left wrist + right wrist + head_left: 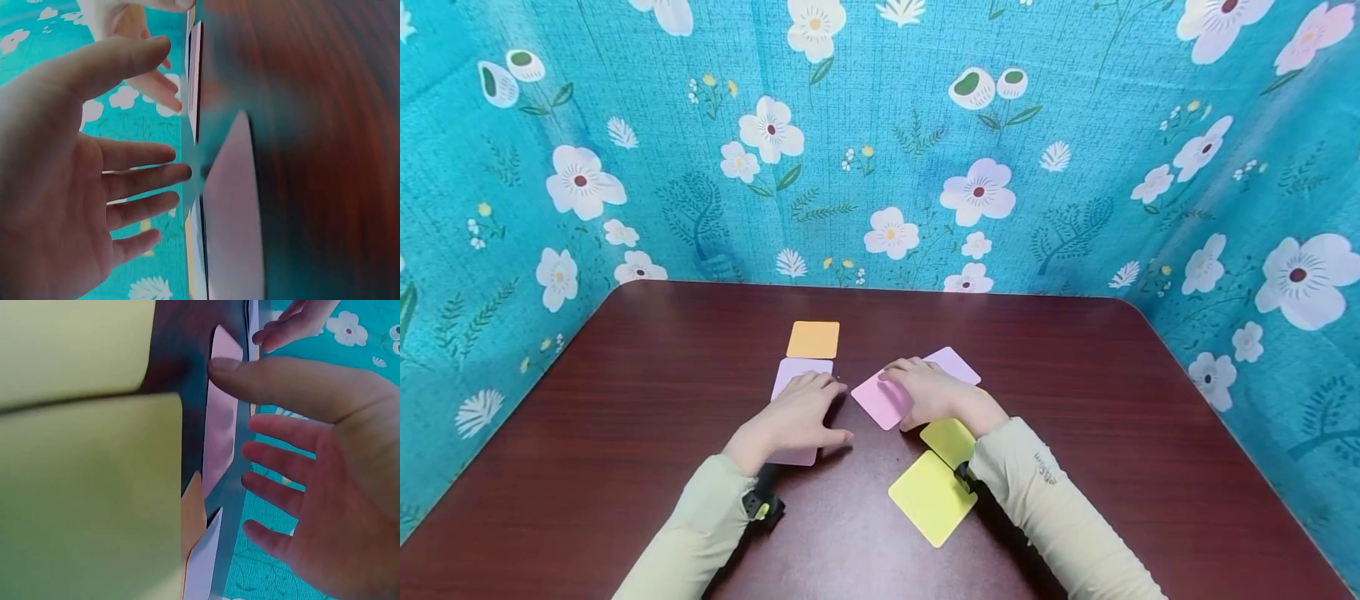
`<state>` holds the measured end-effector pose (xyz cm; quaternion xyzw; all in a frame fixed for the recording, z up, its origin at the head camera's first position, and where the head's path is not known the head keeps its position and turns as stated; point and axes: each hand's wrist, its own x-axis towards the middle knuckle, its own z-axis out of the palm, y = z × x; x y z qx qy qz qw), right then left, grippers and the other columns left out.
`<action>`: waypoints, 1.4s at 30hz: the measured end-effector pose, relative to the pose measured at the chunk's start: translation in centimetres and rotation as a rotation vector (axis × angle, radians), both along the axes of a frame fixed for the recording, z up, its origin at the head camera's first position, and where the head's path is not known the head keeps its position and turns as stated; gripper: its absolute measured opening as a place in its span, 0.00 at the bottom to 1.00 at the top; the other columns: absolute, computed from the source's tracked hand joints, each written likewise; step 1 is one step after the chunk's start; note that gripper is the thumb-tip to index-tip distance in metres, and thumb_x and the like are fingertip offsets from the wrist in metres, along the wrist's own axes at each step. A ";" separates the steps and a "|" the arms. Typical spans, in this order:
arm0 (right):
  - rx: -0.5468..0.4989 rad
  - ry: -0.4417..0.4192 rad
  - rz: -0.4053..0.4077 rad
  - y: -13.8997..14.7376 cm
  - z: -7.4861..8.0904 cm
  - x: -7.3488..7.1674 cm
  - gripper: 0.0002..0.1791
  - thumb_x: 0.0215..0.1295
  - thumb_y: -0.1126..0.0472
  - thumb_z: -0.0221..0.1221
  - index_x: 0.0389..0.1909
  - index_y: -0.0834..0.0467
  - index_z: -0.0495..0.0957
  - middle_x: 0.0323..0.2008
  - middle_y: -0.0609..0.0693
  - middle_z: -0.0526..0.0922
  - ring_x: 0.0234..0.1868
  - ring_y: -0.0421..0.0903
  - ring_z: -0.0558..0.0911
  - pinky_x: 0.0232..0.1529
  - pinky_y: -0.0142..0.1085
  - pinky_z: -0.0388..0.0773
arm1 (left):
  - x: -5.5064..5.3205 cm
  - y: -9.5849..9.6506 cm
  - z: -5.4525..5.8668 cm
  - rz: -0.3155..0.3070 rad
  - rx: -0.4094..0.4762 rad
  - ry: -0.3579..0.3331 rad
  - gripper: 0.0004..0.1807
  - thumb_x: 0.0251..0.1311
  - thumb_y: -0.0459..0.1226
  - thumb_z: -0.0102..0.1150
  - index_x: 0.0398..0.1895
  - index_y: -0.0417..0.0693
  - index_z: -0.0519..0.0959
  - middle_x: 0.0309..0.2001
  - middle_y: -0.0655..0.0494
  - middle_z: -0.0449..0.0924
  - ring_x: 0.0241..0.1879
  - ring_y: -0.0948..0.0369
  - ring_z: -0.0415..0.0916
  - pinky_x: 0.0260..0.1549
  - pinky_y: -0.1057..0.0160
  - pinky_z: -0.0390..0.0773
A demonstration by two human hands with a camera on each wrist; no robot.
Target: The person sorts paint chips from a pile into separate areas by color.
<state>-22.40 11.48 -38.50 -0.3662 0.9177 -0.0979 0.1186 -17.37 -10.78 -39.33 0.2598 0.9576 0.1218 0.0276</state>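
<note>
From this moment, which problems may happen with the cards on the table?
The right hand is over the pink card; closing the fingers there might bend or slide it. The right sleeve passes over part of the upper yellow card and could drag it, though contact is unclear. The left hand partly covers a lavender card, so a low move might push it against the orange card close behind.

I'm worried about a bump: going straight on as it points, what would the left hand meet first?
Probably the pink card by the right hand, though the left hand might pass above it, since its height is unclear.
</note>
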 end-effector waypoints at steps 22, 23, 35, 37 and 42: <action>0.081 -0.029 0.009 0.0 0.1 -1.7 0.43 0.39 0.60 0.69 0.61 0.58 0.64 0.58 0.52 0.68 0.59 0.55 0.65 0.61 0.52 0.57 | -1.1 5.3 -0.6 0.158 -0.174 0.014 0.45 0.34 0.66 0.61 0.44 0.35 0.72 0.45 0.44 0.67 0.51 0.50 0.61 0.55 0.49 0.57; 0.085 -0.024 0.008 0.0 0.1 -1.7 0.43 0.39 0.59 0.69 0.61 0.58 0.64 0.58 0.52 0.68 0.59 0.54 0.65 0.61 0.52 0.56 | -1.1 5.4 -0.6 0.163 -0.183 0.010 0.46 0.34 0.66 0.61 0.45 0.35 0.72 0.45 0.44 0.66 0.52 0.50 0.60 0.55 0.49 0.57; 0.115 0.039 -0.011 -0.2 0.1 -1.4 0.37 0.37 0.50 0.71 0.52 0.55 0.71 0.50 0.50 0.71 0.52 0.52 0.71 0.61 0.55 0.54 | -1.4 5.8 -0.5 0.165 -0.218 0.019 0.44 0.36 0.65 0.62 0.46 0.36 0.72 0.44 0.45 0.68 0.51 0.50 0.62 0.57 0.47 0.55; 0.113 0.040 -0.013 -0.2 0.2 -1.3 0.38 0.37 0.49 0.71 0.52 0.55 0.71 0.50 0.50 0.71 0.52 0.52 0.71 0.61 0.56 0.54 | -1.4 5.8 -0.5 0.159 -0.225 0.019 0.44 0.36 0.65 0.62 0.47 0.37 0.72 0.45 0.45 0.68 0.52 0.49 0.62 0.58 0.47 0.54; 0.114 0.052 0.005 0.1 0.3 -1.0 0.40 0.34 0.48 0.72 0.53 0.56 0.70 0.49 0.50 0.71 0.53 0.53 0.70 0.61 0.56 0.53 | -1.3 5.9 -0.7 0.149 -0.232 0.027 0.43 0.37 0.64 0.62 0.48 0.37 0.72 0.45 0.45 0.69 0.52 0.49 0.62 0.59 0.46 0.54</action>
